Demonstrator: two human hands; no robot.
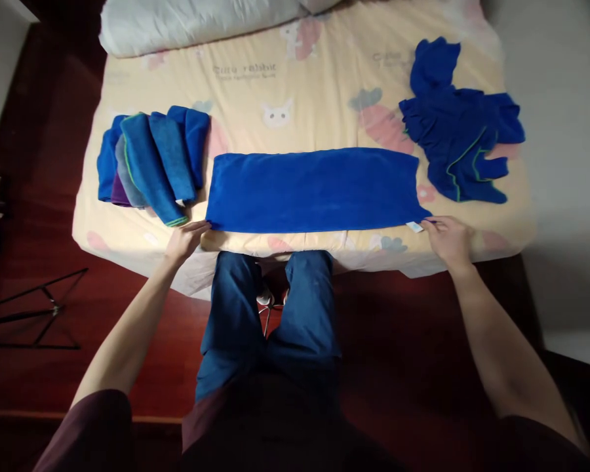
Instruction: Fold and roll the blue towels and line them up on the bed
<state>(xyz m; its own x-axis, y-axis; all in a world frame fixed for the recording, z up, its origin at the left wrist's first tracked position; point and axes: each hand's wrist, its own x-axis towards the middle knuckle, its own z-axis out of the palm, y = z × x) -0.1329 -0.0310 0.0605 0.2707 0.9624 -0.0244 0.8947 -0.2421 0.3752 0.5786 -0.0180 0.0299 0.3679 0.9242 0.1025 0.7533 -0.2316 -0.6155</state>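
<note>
A blue towel (312, 190) lies flat and stretched wide on the bed, its long side parallel to the bed's front edge. My left hand (187, 238) pinches its near left corner. At the near right corner, beside a small white tag (415, 227), my right hand (447, 240) grips the cloth between thumb and fingers. Just beyond my left hand is a fanned row of folded towels (152, 160) in blue, grey and purple. A crumpled heap of blue towels (462, 131), some with green edging, sits to the right of the flat one.
The bed (246, 98) has a yellow sheet with rabbit and carrot prints. A rolled white quilt (191, 23) lies along its far side. My legs (270, 314) are against the near edge. A black metal stand (54, 308) is on the floor at left.
</note>
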